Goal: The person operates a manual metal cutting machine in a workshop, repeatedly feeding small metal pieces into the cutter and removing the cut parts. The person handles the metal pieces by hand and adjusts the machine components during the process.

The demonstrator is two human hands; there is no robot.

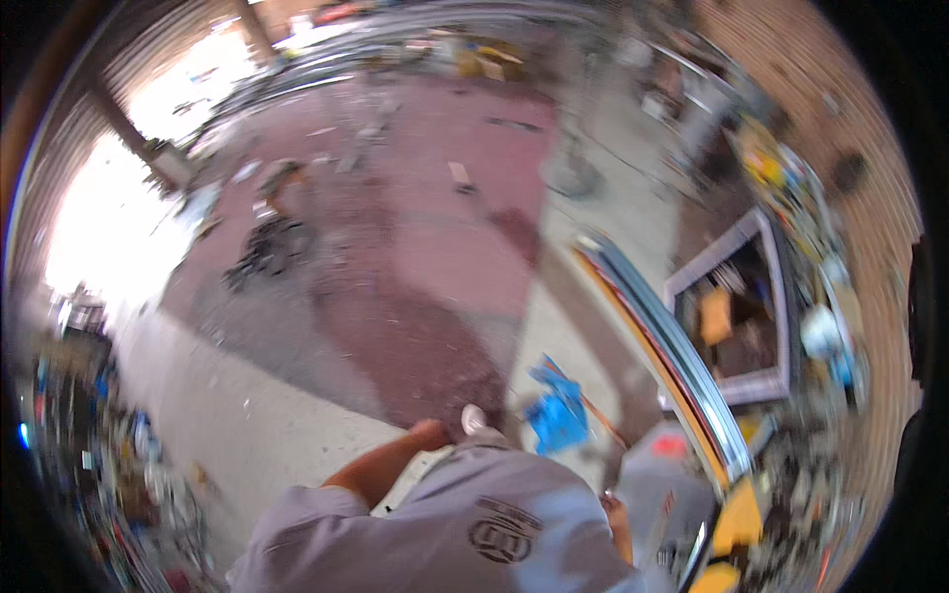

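Observation:
The picture is motion-blurred. My grey shirt (474, 524) fills the bottom centre. My left forearm is bare and bent across my front, and my left hand (431, 433) ends near a small pale object (474, 419); I cannot tell whether it touches or holds it. Only a sliver of my right hand (617, 519) shows past the shirt's edge, its fingers hidden. A crumpled blue thing (558, 411) lies on the floor just ahead of me, between the two hands.
A long bundle of metal strips (660, 341) runs diagonally at my right. Beside it stands a grey rectangular frame (781, 296) with clutter inside. Yellow items (737, 519) sit lower right. A dark pile (267, 249) lies on the reddish floor (415, 257). Clutter lines the left edge.

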